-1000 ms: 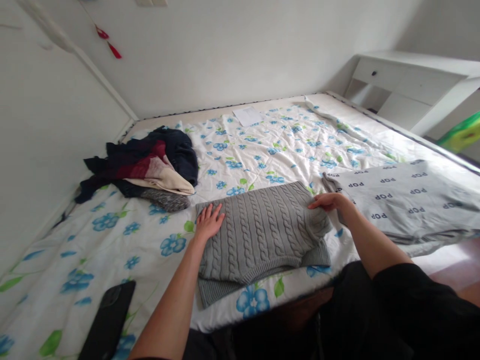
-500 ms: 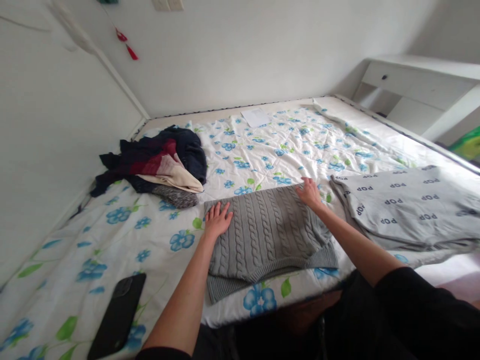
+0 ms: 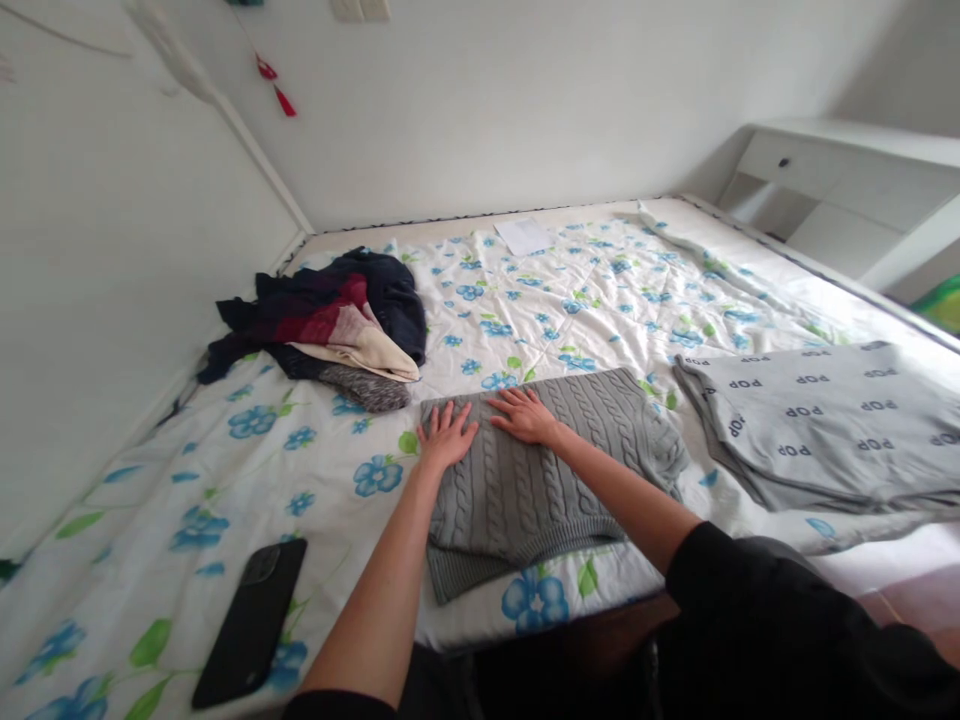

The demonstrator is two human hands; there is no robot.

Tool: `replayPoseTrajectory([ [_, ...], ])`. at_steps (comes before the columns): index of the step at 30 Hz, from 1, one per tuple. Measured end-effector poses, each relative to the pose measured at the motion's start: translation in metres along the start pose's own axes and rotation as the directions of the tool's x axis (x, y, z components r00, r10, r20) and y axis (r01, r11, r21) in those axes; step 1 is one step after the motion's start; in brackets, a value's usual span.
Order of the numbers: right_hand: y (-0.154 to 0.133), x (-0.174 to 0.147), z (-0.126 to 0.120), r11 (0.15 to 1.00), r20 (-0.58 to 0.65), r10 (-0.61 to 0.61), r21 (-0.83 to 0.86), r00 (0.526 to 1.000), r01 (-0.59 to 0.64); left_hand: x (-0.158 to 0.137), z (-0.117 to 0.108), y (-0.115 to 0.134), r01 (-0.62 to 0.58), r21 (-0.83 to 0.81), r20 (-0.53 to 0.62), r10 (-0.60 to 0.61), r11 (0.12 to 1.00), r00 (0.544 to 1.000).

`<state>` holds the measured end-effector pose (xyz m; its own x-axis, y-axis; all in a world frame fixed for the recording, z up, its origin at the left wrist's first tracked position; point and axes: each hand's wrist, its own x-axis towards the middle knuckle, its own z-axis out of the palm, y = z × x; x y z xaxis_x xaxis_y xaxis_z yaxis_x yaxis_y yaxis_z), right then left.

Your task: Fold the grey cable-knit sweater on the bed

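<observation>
A folded grey cable-knit sweater [image 3: 540, 480] lies on the bed near its front edge, its ribbed hem toward me. Flat on the sweater's far left corner rests my left hand [image 3: 448, 437], fingers spread. My right hand [image 3: 523, 415] lies palm down on the knit just to the right of it, fingers stretched out to the left. Neither hand grips the fabric. Part of the sweater's right half is covered by my right forearm.
Dark, burgundy and cream clothes [image 3: 337, 325] are heaped at the left. A grey garment printed "POP" [image 3: 825, 420] lies at the right. A black phone [image 3: 251, 620] is at the front left, a white paper [image 3: 523, 236] at the back. A white cabinet [image 3: 847, 180] stands beyond the bed.
My right hand has slid left across the sweater, from its far right corner to near my left hand. The left hand stays at the left corner. The view has shifted slightly.
</observation>
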<state>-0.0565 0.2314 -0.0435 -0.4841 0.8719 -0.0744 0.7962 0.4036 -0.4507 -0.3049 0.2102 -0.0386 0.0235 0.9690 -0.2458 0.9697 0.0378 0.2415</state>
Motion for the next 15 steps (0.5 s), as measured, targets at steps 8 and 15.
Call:
replayPoseTrajectory([
  [8,0.161,-0.099,-0.067,0.905,-0.019,0.411,0.132,0.911,-0.405,0.004,-0.022,-0.041,0.067,-0.022,-0.078,-0.069,0.997,0.995],
  [15,0.209,-0.137,-0.081,0.877,-0.192,0.449,0.281,0.873,-0.390,0.010,-0.041,-0.078,0.059,-0.131,-0.206,-0.085,0.990,0.975],
])
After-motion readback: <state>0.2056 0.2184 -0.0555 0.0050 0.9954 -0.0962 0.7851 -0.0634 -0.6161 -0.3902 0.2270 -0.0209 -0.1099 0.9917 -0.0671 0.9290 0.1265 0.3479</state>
